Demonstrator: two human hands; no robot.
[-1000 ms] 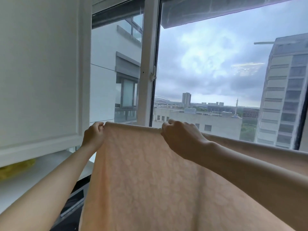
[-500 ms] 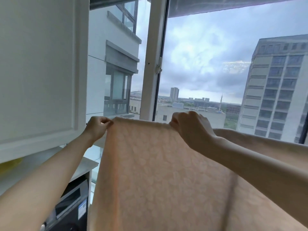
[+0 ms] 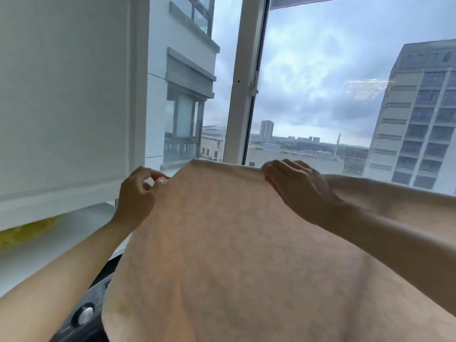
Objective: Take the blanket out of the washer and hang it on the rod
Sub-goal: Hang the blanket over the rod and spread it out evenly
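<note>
A peach-coloured blanket [image 3: 234,243] hangs in front of me and fills the lower middle of the view; its top edge runs level across the window. My left hand [image 3: 138,193] pinches the blanket's left edge just below the top corner, with fingertips and thumb together. My right hand [image 3: 298,188] grips the top edge further right, fingers curled over the fold. I cannot see the rod; the blanket's top fold covers where it would be. The washer [image 3: 85,314] shows at the lower left as a dark panel with a round silver knob.
A white cabinet door [image 3: 61,95] stands close on the left, above a white shelf [image 3: 81,225] with something yellow [image 3: 24,233] on it. A white window post [image 3: 243,82] rises behind the blanket, with glass on both sides.
My left hand has slipped from the top corner to the side edge just below it. The right hand keeps its hold on the top edge. The washer's knob has come into view.
</note>
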